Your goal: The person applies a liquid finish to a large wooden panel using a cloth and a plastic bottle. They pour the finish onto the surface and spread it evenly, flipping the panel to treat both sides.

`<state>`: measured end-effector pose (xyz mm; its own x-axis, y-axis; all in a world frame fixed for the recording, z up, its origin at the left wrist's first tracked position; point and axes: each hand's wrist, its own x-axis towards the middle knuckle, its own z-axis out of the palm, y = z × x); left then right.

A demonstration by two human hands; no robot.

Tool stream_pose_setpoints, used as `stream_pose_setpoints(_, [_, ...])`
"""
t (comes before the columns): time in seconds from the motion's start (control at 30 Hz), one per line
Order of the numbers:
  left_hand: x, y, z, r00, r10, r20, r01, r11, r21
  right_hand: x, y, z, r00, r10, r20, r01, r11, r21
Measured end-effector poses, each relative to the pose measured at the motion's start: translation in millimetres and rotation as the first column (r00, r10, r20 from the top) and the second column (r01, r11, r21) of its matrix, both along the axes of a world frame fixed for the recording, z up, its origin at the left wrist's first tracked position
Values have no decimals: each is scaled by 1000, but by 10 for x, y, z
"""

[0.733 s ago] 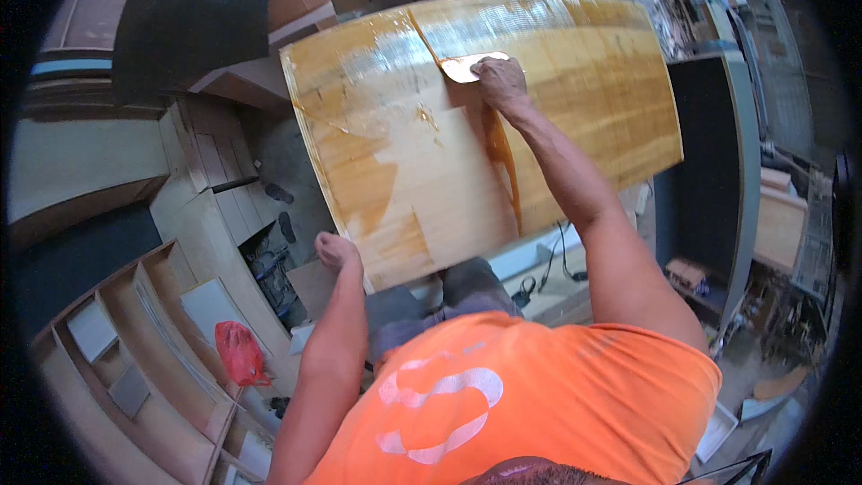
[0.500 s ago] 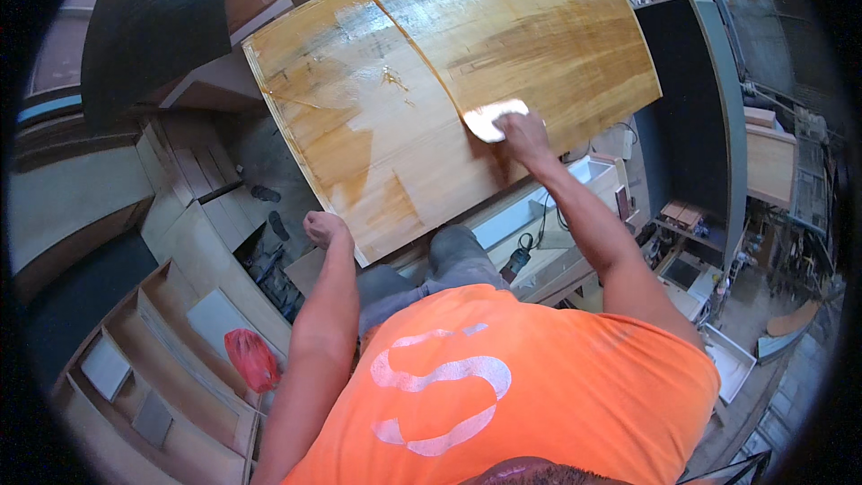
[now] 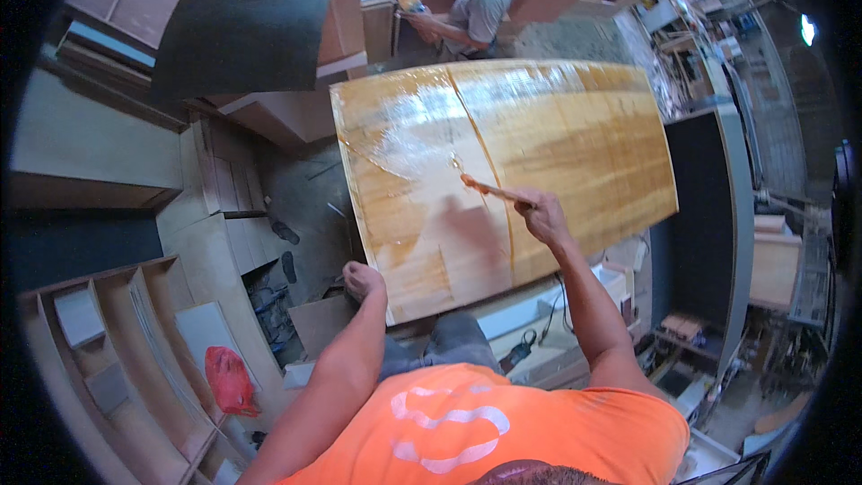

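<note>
A large wooden panel (image 3: pixel 575 157) lies in front of me, streaked with wet, glossy amber glue and crossed by a darker line of it. My right hand (image 3: pixel 541 216) is closed around a flat spreader (image 3: pixel 492 189), seen nearly edge-on, with orange glue along its far end. The spreader is over the paler middle-left part, beside a small glue blob (image 3: pixel 456 163). At the panel's near left edge, my left hand (image 3: pixel 364 279) is curled closed; whether it grips the edge or something else is hidden.
Beyond the panel a co-worker (image 3: pixel 476 13) in grey holds something near a cabinet. A dark curved sheet (image 3: pixel 251 22) rises at far left. Right stands a dark-faced board (image 3: pixel 696 216). A red plastic bag (image 3: pixel 231 382) and shelving (image 3: pixel 126 368) are at lower left; a corded power tool (image 3: pixel 518 352) lies near my legs.
My right hand has lifted and turned the spreader from flat and white-faced to edge-on, further left across the panel. The view has shifted, showing the co-worker. My left hand stays by the edge.
</note>
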<state>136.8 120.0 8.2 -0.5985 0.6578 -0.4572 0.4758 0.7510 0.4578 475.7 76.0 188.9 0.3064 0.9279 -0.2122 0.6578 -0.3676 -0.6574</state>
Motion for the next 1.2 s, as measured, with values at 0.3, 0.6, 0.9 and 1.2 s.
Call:
stream_pose_setpoints(0.3, [-141,-59,-265,1000,-7,24,7,1000,-11,358,2298,-929,780,86,620,-324,903,283])
stream_pose_setpoints(0.6, [-143,-113,-338,1000,-15,-28,15,1000,10,316,2653,-1227,730,106,675,-311,931,191])
stream_pose_setpoints(0.9, [-15,42,30,999,23,23,-21,997,-73,442,2698,-1275,679,31,733,-300,924,239])
stream_pose_setpoints(1.2, [-251,-120,-547,997,-79,1,79,995,-55,431,1458,-1206,717,207,666,-318,947,49])
